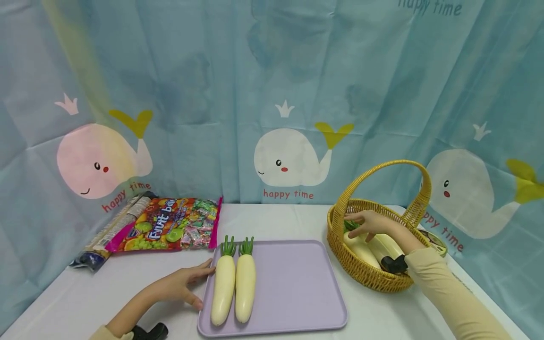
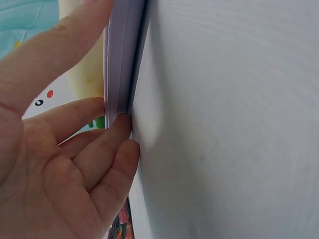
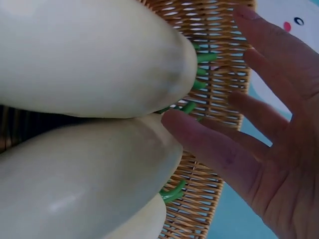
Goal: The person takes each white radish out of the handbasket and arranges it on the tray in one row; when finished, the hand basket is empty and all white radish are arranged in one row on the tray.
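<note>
Backdrop: blue curtain (image 1: 191,94) with whale prints and "happy time" text, hanging behind a white tabletop (image 1: 272,222).

Purple tray (image 1: 297,288) front and centre. Two white radishes (image 1: 223,290) on its left side, lying side by side, green tops toward the curtain.

Yellow wicker basket (image 1: 361,278) just right of the tray, handle arched above it. More radishes (image 1: 361,248) inside; right wrist view shows at least three, tops by the basket wall.

Left hand (image 1: 180,285): fingers relaxed, fingertips touching the tray's left rim; not gripping.

Right hand (image 1: 376,224): inside the basket, fingers spread over the top ends of the radishes, pinching nothing. Thumb tip right at one radish; can't tell if it makes contact.

Back left: candy bag (image 1: 170,224), lying against a long wrapped package (image 1: 112,233). Round green item (image 1: 435,242) right of the basket, partly hidden.
</note>
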`<state>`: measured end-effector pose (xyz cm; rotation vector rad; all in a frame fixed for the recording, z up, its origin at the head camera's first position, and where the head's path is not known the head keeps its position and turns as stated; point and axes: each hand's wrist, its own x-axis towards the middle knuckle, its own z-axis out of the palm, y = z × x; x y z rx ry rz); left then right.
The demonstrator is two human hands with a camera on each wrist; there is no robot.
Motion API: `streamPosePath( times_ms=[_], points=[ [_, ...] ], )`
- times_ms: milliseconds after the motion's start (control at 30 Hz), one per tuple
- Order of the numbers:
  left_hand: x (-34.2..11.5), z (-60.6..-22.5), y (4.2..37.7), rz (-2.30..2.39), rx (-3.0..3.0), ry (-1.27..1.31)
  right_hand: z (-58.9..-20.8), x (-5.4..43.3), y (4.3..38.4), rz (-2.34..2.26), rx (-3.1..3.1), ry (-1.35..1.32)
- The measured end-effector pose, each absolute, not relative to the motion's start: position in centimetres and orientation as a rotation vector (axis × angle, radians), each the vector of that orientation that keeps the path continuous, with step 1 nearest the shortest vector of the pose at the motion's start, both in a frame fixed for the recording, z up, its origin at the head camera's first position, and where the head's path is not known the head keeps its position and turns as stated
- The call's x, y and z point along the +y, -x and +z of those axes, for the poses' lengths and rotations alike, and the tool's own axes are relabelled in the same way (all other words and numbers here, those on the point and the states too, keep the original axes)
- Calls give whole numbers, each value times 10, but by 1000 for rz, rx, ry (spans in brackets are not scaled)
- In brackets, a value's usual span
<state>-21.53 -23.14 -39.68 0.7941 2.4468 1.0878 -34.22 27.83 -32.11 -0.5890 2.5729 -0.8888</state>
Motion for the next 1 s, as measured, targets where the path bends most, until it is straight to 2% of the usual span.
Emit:
streamPosePath(
  times_ms=[767,1000],
  points=[
    [-228,-395,209,1107,2431,-746,-337,275,343,-770,2564,588],
    [-229,-395,211,1108,2432,-759,-338,276,345,-607,2567,766]
  ],
)
